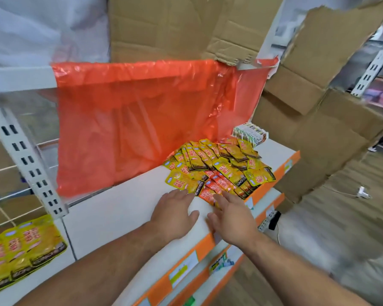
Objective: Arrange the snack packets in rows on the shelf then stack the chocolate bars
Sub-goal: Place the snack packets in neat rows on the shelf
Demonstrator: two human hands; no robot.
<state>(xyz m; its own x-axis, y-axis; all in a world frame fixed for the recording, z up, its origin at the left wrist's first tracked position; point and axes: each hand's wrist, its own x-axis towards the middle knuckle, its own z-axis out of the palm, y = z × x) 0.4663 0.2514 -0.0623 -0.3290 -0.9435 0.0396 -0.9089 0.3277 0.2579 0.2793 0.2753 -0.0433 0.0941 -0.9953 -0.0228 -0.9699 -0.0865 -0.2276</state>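
An orange plastic sheet (142, 120) hangs across the back of your white shelf (119, 213), with torn cardboard (318, 107) standing behind it and to the right. At the near left, yellow packets (20, 255) lie in rows. The loose heap of yellow and red snack packets (217, 168) sits toward the right of the shelf, with the chocolate bars (250, 133) just beyond it. Your left hand (175, 215) and right hand (232, 219) lie flat, fingers straight, fingertips at the heap's near edge, gripping nothing.

Two hands (175, 215), one red plastic sheet (142, 120), one pack of chocolate bars (250, 134), one uncountable heap of snack packets (219, 166).
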